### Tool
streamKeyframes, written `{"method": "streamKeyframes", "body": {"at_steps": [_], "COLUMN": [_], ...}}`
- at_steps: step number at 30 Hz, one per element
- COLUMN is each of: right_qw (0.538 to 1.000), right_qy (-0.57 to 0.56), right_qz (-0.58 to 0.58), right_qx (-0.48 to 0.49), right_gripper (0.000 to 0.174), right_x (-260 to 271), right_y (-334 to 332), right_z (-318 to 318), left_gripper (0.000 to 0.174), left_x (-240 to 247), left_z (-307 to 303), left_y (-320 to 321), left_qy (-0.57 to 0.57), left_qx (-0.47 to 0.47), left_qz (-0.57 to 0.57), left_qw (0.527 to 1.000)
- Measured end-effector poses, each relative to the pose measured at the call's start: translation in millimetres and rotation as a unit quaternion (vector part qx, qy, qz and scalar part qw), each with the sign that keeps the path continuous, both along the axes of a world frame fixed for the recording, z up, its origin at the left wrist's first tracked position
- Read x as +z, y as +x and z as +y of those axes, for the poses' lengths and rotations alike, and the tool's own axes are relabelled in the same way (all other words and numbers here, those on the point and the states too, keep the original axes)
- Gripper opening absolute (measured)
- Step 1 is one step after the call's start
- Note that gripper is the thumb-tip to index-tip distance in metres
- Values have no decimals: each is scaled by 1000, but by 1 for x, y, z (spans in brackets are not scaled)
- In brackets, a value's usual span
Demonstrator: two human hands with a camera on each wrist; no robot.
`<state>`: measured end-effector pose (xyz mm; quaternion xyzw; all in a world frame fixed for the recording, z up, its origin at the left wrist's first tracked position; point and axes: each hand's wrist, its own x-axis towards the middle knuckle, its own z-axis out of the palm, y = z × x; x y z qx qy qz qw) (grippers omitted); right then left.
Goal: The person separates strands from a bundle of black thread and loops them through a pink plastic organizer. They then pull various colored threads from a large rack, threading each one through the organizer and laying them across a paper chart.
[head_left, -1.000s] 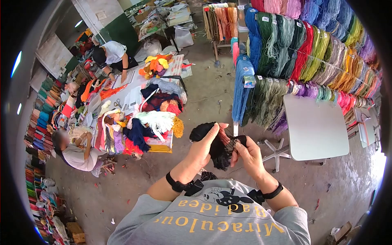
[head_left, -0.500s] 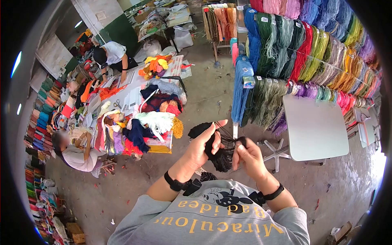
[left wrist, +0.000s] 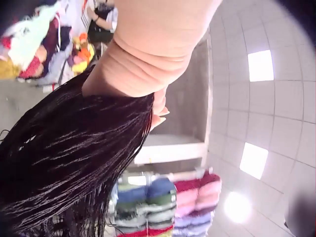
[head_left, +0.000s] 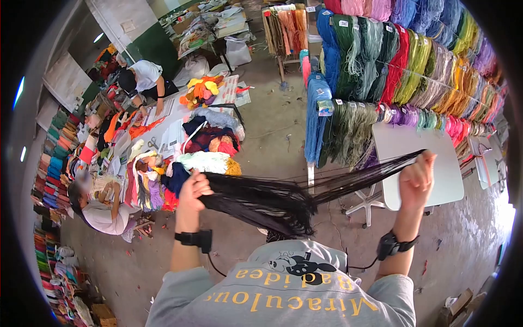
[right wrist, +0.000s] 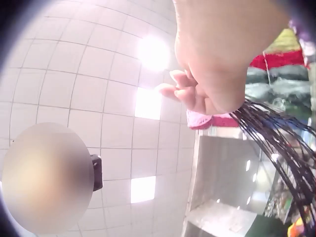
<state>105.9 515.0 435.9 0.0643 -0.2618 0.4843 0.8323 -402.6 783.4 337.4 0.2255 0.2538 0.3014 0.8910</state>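
Observation:
A skein of black yarn (head_left: 261, 200) is stretched between my two raised hands, sagging in a thick bundle at its middle. My left hand (head_left: 194, 192) grips its wide, dense end. In the left wrist view the black strands (left wrist: 69, 158) fan down from under that palm. My right hand (head_left: 417, 179), held higher and out to the right, has curled fingers around the thinner end. A few loose strands (right wrist: 276, 153) run from that fist in the right wrist view.
Left stands a table heaped with colourful yarn (head_left: 207, 162) and scissors (head_left: 153, 143); two people work there. Racks of hanging skeins (head_left: 392, 65) fill the right. A grey-white tabletop (head_left: 430, 191) on a wheeled base stands behind my right hand.
My hands were close together with the black yarn bunched between them. They have moved far apart, left hand leftward, right hand rightward and up, and the skein is drawn out long.

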Motion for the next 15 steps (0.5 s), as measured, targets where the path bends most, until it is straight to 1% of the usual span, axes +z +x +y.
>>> {"method": "streamKeyframes", "body": {"at_steps": [1,2,4,6,7,8,9,10,12,13,14,15], "right_qw": [1000,997,991,982,983,971,956,957,916,906,906,914], "right_qy": [-3,-18,-32,-42,-42,-55,-68,-68,-90,-104,-103,-90], "right_qz": [2,-3,-17,-38,-38,-45,-51,-51,-61,-53,-53,-43], "right_qx": [-27,-74,-125,-178,-173,-227,-280,-278,-385,-408,-407,-393], "right_gripper": [28,29,26,23,23,23,23,23,25,27,27,27], "right_x": [1,-4,-17,-36,-42,-48,-53,-58,-66,-68,-71,-74], "right_y": [17,39,83,131,150,166,182,198,227,239,252,265], "right_z": [-4,-9,-16,-24,-28,-33,-37,-42,-51,-56,-61,-66], "left_gripper": [37,36,36,32,26,23,23,24,18,13,13,11], "left_x": [0,1,0,4,4,7,14,20,6,-8,-1,15], "left_z": [5,8,16,19,24,23,22,22,39,49,41,23], "left_y": [-24,-47,-95,-135,-160,-178,-189,-200,-252,-281,-272,-248], "left_qy": [-36,-72,-22,-8,1,-13,-4,6,-11,19,19,112], "left_qx": [57,114,213,307,313,336,399,459,490,513,514,565], "left_qz": [-16,-32,1,6,-7,-61,-51,-41,-130,-146,-146,2], "left_qw": [998,990,977,952,950,940,915,887,862,846,845,817]}}
